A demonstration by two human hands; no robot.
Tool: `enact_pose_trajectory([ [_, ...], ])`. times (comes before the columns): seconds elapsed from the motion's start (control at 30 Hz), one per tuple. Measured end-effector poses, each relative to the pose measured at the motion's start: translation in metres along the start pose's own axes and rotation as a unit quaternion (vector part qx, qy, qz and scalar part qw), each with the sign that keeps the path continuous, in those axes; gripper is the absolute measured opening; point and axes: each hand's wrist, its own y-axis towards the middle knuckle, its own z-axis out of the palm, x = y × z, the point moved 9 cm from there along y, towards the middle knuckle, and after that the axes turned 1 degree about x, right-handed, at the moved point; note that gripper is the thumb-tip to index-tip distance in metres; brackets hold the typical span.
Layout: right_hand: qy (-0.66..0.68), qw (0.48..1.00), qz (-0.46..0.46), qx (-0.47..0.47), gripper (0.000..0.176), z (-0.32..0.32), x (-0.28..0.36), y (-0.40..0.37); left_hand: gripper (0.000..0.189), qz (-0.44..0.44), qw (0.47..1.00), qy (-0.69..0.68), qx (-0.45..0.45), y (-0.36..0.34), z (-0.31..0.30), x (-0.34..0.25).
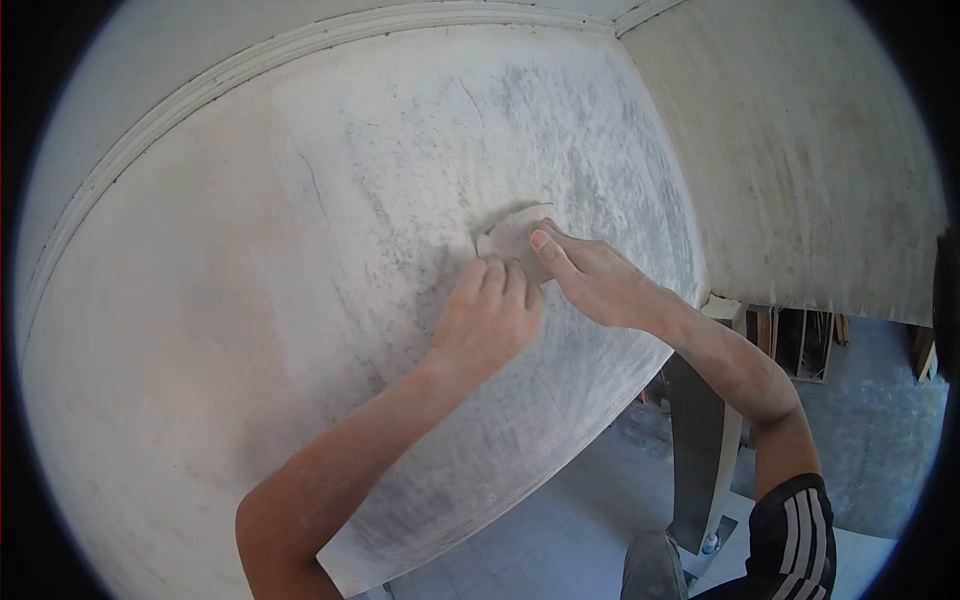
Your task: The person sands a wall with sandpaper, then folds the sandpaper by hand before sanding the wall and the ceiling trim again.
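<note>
1. While both hands press 1 small abrasive sheet [507, 240] flat on the dusty white panel [250, 300], a slip looks likeliest to me: nothing clamps the sheet, so it could skid out and leave fingertips scraping the surface.
2. Left hand [490, 322]: fingers curled in tight, knuckles up, touching the sheet's lower edge (any pinch is hidden).
3. Right hand [590, 282]: fingers stretched out flat, pinning the sheet's right side near the panel's middle.

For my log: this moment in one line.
left hand: on sandpaper | right hand: on sandpaper | sandpaper: against white panel
</note>
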Motion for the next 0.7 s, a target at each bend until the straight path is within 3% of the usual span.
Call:
enact_pose_trajectory([
  [0.1, -0.071, 0.997, -0.033, -0.019, 0.072, 0.006, 0.006, 0.011, 0.014, 0.002, 0.995, -0.023, 0.098, 0.010, 0.016, -0.023],
  [0.2, -0.053, 0.998, -0.022, -0.004, 0.078, 0.016, 0.010, 0.016, 0.012, 0.031, 0.994, -0.045, -0.099, 0.016, 0.001, -0.026],
  [0.3, -0.084, 0.996, -0.001, -0.021, 0.088, 0.021, 0.015, 0.011, 0.015, 0.038, 0.990, -0.132, 0.044, 0.005, 0.022, -0.035],
  [0.43, -0.094, 0.991, -0.017, -0.090, 0.094, 0.029, 0.015, 0.015, 0.018, 0.080, 0.967, -0.240, 0.004, -0.021, -0.013, -0.027],
  [0.5, -0.095, 0.985, -0.026, -0.140, 0.094, 0.028, 0.019, 0.022, 0.016, 0.126, 0.956, -0.264, 0.008, -0.030, -0.034, -0.011],
  [0.57, -0.110, 0.972, -0.051, -0.200, 0.094, 0.029, 0.014, 0.040, 0.015, 0.137, 0.968, -0.206, -0.040, -0.039, -0.056, 0.020],
  [0.7, -0.057, 0.947, -0.065, -0.308, 0.090, 0.002, 0.016, 0.072, 0.005, 0.006, 0.985, -0.092, -0.143, -0.046, -0.109, 0.126],
])
